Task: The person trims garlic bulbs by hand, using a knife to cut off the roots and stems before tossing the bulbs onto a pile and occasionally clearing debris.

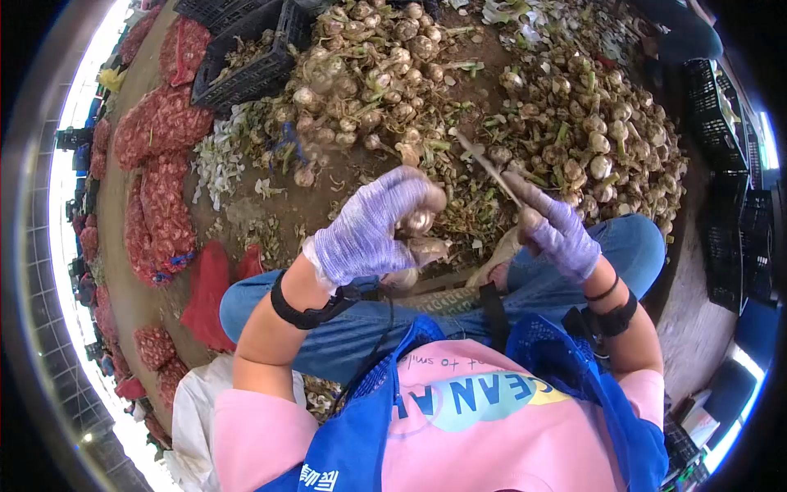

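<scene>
My left hand, in a purple-grey knit glove, is closed around a garlic bulb whose pale side shows between thumb and fingers. In my gloved right hand is a knife, its thin blade pointing up and to the left, apart from the bulb. The fingers wrap the handle, which is mostly hidden. Beyond both hands lies a large heap of garlic bulbs with stems, and a second garlic heap spreads further left. Cut stems and roots litter the ground between the hands.
A black plastic crate stands at the upper left. Red mesh sacks line the left side, with a red cloth near my knee. Black crates are stacked at the right. Another person's leg shows at the top right.
</scene>
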Tool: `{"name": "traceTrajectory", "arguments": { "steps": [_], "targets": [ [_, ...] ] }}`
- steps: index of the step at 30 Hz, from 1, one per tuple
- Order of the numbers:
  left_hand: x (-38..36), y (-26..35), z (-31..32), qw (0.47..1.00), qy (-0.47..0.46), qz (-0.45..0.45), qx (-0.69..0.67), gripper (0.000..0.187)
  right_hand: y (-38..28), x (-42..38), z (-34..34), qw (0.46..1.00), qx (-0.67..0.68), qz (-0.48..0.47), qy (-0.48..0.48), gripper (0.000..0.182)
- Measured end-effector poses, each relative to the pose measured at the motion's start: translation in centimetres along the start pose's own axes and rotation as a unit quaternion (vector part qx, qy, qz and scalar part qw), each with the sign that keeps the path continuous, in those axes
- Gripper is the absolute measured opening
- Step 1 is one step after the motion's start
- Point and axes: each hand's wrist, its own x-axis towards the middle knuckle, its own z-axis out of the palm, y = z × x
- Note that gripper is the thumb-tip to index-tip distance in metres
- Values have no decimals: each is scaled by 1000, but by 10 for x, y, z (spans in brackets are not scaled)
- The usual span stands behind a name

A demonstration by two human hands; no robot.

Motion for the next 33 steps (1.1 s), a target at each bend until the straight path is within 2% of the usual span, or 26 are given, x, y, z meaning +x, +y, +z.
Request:
{"name": "traceTrajectory", "arguments": {
  "steps": [2,4,7,8,9,11,12,13,15,17,18,21,22,25,26,27,28,29,30,31,32,33],
  "targets": [
    [6,4,0,998,-1,57,26,30,-22,-1,3,999,26,-6,-44,58],
    [8,-8,8,991,4,117,71,28,-24,2,12,995,60,-31,-69,59],
    [14,-12,13,975,6,179,134,20,-47,7,14,991,53,38,-113,69],
    [14,-13,15,971,4,183,155,19,-48,9,15,992,55,32,-107,62],
    [13,-14,16,967,2,185,176,18,-44,12,13,990,59,72,-110,61],
    [10,-15,8,954,51,179,234,18,-20,18,2,979,68,154,-117,58],
    [5,-20,3,955,65,129,258,20,26,24,-11,975,-22,190,-111,55],
    [2,-30,-5,953,81,83,281,22,54,22,-16,969,1,235,-77,54],
    [-3,-54,-11,949,84,71,295,21,59,20,-18,970,68,232,-32,54],
    [-1,-66,-11,950,52,63,301,21,35,23,-15,975,76,203,-43,59],
    [4,-67,-9,951,39,89,293,22,24,27,-13,978,80,188,-45,62],
    [15,-86,6,963,-22,42,264,22,31,41,-6,987,101,121,-30,56],
    [19,-94,14,962,-30,58,265,23,40,46,-4,988,106,111,-18,56],
    [19,-136,46,969,-113,8,219,24,71,59,3,968,187,166,36,54],
    [18,-154,62,966,-114,30,228,26,73,63,0,968,138,206,40,53],
    [17,-159,75,955,-154,4,253,31,114,73,2,975,107,181,68,54],
    [17,-164,88,940,-196,-20,278,36,132,72,-1,990,-85,111,-34,50],
    [12,-179,107,947,-86,96,295,35,150,73,-4,938,-331,-1,-103,49],
    [26,-179,118,926,-183,15,331,33,169,73,-7,854,-491,-121,-120,49],
    [25,-214,141,949,-164,19,270,32,160,68,-6,882,-456,-105,-65,44],
    [32,-224,149,960,-159,27,229,27,159,73,-3,941,-331,-12,-69,45],
    [39,-233,163,968,-187,-73,151,21,158,77,1,980,-176,81,-46,46]
  ]
}}
